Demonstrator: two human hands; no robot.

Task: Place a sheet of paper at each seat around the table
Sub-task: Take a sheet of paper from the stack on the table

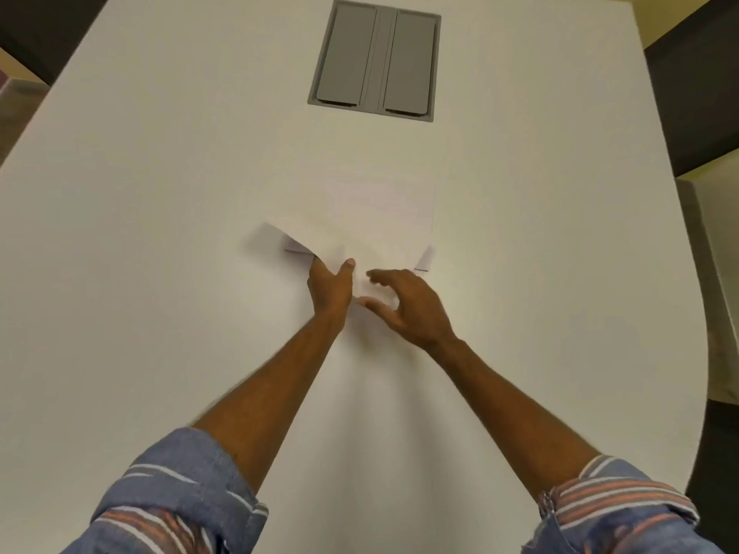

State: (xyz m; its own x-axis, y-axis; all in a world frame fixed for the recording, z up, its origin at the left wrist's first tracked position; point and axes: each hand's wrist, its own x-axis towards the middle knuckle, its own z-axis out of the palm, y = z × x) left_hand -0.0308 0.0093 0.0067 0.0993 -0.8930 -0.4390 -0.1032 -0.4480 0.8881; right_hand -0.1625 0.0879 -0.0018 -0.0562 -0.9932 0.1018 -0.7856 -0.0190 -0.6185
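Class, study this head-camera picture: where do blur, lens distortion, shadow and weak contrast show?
Head view: the right hand is motion-blurred at the fingertips; the wide lens bows the table at its edges; soft shadows streak its near part; the white papers barely stand out from the white top.

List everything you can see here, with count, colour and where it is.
paper sheets: several overlapping, count unclear, white, table middle
table: one, white, fills the view
cable hatch: one, grey, two shut flaps, far part of table
chair back: one, black, past table's right edge
sleeves: two, blue, striped lining, rolled, bottom corners
left hand: one, pinches the sheets' near edge
right hand: one, fingers spread over the sheets, holding nothing
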